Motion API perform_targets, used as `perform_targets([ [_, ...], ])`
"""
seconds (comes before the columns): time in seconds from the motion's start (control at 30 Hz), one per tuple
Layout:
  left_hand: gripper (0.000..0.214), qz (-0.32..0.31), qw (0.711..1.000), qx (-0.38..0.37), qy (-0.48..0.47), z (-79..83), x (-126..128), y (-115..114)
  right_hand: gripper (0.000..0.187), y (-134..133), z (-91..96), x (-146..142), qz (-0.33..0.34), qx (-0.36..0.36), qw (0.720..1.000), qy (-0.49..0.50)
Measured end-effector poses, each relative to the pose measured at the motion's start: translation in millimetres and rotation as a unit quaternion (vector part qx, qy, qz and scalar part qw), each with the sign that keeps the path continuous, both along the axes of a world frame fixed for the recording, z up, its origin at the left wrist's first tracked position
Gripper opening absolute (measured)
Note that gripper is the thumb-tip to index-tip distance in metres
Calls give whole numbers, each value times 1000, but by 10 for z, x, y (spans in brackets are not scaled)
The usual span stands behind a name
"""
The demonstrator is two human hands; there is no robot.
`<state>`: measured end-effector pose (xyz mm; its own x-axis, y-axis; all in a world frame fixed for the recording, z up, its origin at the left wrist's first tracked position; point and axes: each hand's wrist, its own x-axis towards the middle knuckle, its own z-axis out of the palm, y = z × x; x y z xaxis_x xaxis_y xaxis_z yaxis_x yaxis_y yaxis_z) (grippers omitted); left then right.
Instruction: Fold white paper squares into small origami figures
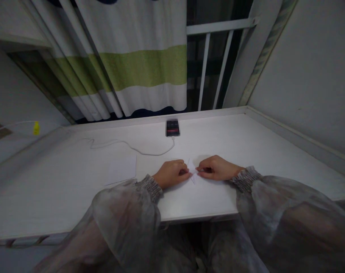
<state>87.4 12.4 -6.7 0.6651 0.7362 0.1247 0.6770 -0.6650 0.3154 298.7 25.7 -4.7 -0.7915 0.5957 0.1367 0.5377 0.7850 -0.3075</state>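
Head view: left hand (170,173) pinches a small paper (192,167) from one side, right hand (219,168) from the other.
At far left, a yellow tag (36,128) sits on a wire (19,123), well apart from the hands. Next, a sheet (120,169) lies flat on the desk (274,140) near the left sleeve (124,212), probably set aside to leave room in front. A cord (149,154) runs to a dark device (172,127) at the desk's back, likely put there out of the arms' way; its screen is blurred. Left thumb and fingers close on the paper's left side, near the desk's front edge. Right thumb and forefinger close on its right, seemingly to steady so slight a piece; its folds are too small to tell.
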Motion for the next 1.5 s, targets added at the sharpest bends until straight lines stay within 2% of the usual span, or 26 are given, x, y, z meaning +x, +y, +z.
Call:
perform_targets([
  [0.3, 26, 10, 994, -71, -76, -107, 2, 134, 16, 140, -116, -103, -4, -63, 995, 71],
  [0.53, 16, 76, 967, -109, -218, -141, 46, 161, 18, 104, -93, -264, -27, -22, 992, 119],
  [0.63, 19, 142, 922, -124, -339, -189, 78, 212, 15, 123, -96, -334, -71, 15, 980, 183],
  [0.73, 20, 161, 852, -203, -455, -234, 96, 275, 14, 181, -103, -399, -98, 36, 959, 262],
  [0.8, 19, 172, 812, -245, -501, -244, 96, 299, 15, 222, -111, -429, -107, 39, 952, 284],
  [0.93, 20, 205, 754, -247, -574, -219, 98, 295, 14, 273, -142, -449, -114, 20, 940, 320],
  [1.07, 17, 199, 732, -269, -594, -179, 120, 275, 7, 302, -192, -440, -135, -44, 905, 401],
  [1.1, 17, 199, 728, -272, -598, -172, 121, 273, 4, 307, -203, -440, -143, -86, 888, 427],
  [1.2, 18, 201, 714, -284, -607, -159, 108, 271, 14, 307, -218, -452, -152, -242, 831, 477],
  [1.27, 21, 195, 710, -291, -611, -154, 95, 267, 17, 293, -210, -466, -153, -307, 802, 490],
  [1.4, 27, 169, 703, -289, -627, -146, 91, 247, 19, 257, -184, -483, -159, -355, 761, 519],
  [1.5, 23, 141, 703, -318, -620, -144, 98, 228, 20, 244, -181, -482, -153, -359, 750, 534],
])
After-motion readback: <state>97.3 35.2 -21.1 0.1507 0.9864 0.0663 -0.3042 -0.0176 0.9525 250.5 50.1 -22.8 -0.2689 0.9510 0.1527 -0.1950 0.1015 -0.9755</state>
